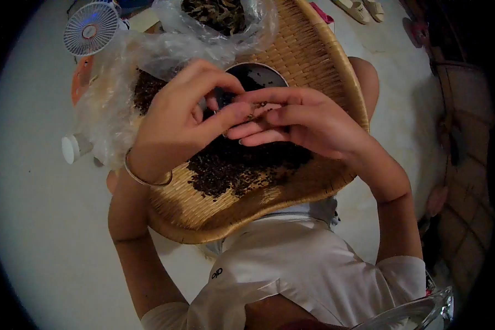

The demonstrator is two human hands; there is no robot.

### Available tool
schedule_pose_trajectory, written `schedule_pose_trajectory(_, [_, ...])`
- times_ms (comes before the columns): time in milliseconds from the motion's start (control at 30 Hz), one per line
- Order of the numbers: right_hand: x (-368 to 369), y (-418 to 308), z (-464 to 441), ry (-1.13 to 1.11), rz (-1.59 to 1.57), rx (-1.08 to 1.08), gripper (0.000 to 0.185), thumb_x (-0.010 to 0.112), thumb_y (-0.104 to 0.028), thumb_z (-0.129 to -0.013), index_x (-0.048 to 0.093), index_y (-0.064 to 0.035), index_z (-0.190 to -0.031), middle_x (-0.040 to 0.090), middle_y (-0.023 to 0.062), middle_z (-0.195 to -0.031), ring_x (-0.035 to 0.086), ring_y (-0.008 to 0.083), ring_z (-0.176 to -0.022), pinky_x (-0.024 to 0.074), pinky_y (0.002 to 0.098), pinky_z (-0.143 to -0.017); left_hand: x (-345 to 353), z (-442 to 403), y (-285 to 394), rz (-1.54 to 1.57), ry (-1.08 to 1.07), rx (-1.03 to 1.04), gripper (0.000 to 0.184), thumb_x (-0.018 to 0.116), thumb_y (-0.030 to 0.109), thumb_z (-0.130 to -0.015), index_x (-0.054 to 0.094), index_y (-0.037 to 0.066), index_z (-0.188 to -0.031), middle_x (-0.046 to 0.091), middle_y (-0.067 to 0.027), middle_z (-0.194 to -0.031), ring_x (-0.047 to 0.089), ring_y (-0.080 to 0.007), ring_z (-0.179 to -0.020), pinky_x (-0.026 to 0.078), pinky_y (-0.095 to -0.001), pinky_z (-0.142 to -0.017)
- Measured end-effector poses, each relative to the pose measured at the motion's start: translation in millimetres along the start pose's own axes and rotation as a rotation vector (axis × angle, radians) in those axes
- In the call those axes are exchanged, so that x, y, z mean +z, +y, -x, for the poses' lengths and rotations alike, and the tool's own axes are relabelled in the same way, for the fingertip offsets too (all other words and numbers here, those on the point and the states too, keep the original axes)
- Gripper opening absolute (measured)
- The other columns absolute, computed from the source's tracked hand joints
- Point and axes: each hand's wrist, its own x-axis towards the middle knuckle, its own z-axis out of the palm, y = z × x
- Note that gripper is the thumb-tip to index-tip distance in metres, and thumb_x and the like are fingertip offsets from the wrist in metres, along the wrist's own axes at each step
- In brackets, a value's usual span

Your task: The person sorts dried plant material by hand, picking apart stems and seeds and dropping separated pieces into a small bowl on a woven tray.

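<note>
Here's my left hand (187, 104), thumb and fingers curled in and meeting the fingers of my right hand (319, 118); whether it grips anything, I can't tell. My right is half open, fingers stretched out, thumb bent over them, with a small dark bit (263, 104) at the fingers. Both are up over the woven basket (176, 212). Right below, dark loose pieces (225, 170) spread across the basket's floor, and a round bowl (267, 74) with more dark bits sits in it, just beyond my fingers. At the basket's far edge, a plastic bag (258, 33) of dried leaves (217, 14); left of the basket, another clear bag (107, 104), a white-lidded jar (74, 148) and a small fan (91, 30).
</note>
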Motion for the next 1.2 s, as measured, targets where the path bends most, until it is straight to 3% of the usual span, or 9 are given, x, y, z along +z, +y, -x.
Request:
schedule_pose_trajectory(400, [-7, -3, 2, 0.023, 0.012, -0.029, 0.034, 0.043, -0.004, -0.086, 0.041, 0.0106, -0.116, 0.053, 0.0231, -0.107, 0.054, 0.0298, -0.102, 0.0445, 0.0376, -0.091, 14, -7, -14, 0.217, -0.023, -0.005, 0.013, 0.062, 0.013, -0.077, 0.061, 0.006, -0.088, 0.051, -0.0014, -0.088, 0.045, -0.0069, -0.067, 0.033, -0.0175, -0.053])
schedule_pose_trajectory(600, [-8, -3, -1, 0.016, 0.104, 0.084, 0.026, 0.047, -0.009, -0.087, 0.047, 0.0090, -0.106, 0.058, 0.0207, -0.099, 0.060, 0.0247, -0.091, 0.0493, 0.0318, -0.083, 9, -5, -12, 0.312, -0.044, -0.004, 0.011, 0.060, 0.013, -0.079, 0.060, 0.005, -0.086, 0.050, -0.0003, -0.089, 0.044, -0.0047, -0.073, 0.030, -0.0162, -0.053])
schedule_pose_trajectory(667, [-9, -3, 0, 0.006, 0.120, 0.108, 0.023, 0.049, -0.011, -0.087, 0.049, 0.0067, -0.101, 0.059, 0.0184, -0.095, 0.062, 0.0211, -0.082, 0.0516, 0.0296, -0.077, 5, -5, -9, 0.310, -0.092, -0.038, 0.009, 0.055, 0.004, -0.077, 0.054, 0.000, -0.085, 0.049, -0.0060, -0.091, 0.048, -0.0147, -0.090, 0.037, -0.0243, -0.081])
schedule_pose_trajectory(900, [-7, -3, 3, -0.008, 0.173, 0.124, 0.021, 0.052, -0.014, -0.086, 0.052, 0.0022, -0.100, 0.060, 0.0121, -0.085, 0.060, 0.0142, -0.069, 0.0532, 0.0263, -0.064, 3, -2, -5, 0.358, -0.099, -0.067, 0.009, 0.055, 0.004, -0.077, 0.054, 0.000, -0.086, 0.048, -0.0058, -0.093, 0.048, -0.0133, -0.090, 0.038, -0.0217, -0.077])
schedule_pose_trajectory(967, [-8, -4, 3, 0.015, 0.251, 0.128, 0.019, 0.053, -0.014, -0.085, 0.053, -0.0006, -0.099, 0.060, 0.0078, -0.080, 0.057, 0.0096, -0.064, 0.0486, 0.0213, -0.052, 2, -2, -2, 0.424, -0.103, -0.151, 0.010, 0.055, 0.002, -0.077, 0.054, 0.001, -0.087, 0.048, -0.0052, -0.094, 0.047, -0.0108, -0.088, 0.038, -0.0183, -0.071])
schedule_pose_trajectory(1000, [-9, -3, 3, 0.015, 0.250, 0.127, 0.019, 0.053, -0.014, -0.085, 0.053, -0.0006, -0.099, 0.060, 0.0078, -0.080, 0.057, 0.0096, -0.064, 0.0486, 0.0213, -0.052, 2, -2, -2, 0.424, -0.104, -0.152, 0.010, 0.055, 0.002, -0.077, 0.054, 0.001, -0.087, 0.048, -0.0052, -0.094, 0.047, -0.0108, -0.088, 0.038, -0.0183, -0.071])
schedule_pose_trajectory(1067, [-10, -1, 2, 0.024, 0.300, 0.086, 0.018, 0.056, -0.016, -0.084, 0.054, -0.0032, -0.096, 0.059, 0.0046, -0.077, 0.054, 0.0060, -0.060, 0.0403, 0.0177, -0.044, 2, -1, -3, 0.432, -0.103, -0.153, 0.010, 0.055, 0.002, -0.077, 0.054, 0.002, -0.088, 0.047, -0.0045, -0.095, 0.046, -0.0084, -0.087, 0.037, -0.0157, -0.065])
schedule_pose_trajectory(1200, [-5, -1, 3, 0.117, 0.346, 0.026, 0.017, 0.058, -0.018, -0.083, 0.055, -0.0054, -0.093, 0.057, 0.0015, -0.072, 0.049, 0.0036, -0.054, 0.0336, 0.0166, -0.040, 2, -1, -6, 0.413, -0.103, -0.111, 0.010, 0.055, 0.002, -0.078, 0.054, 0.002, -0.087, 0.047, -0.0038, -0.095, 0.046, -0.0079, -0.086, 0.037, -0.0156, -0.064])
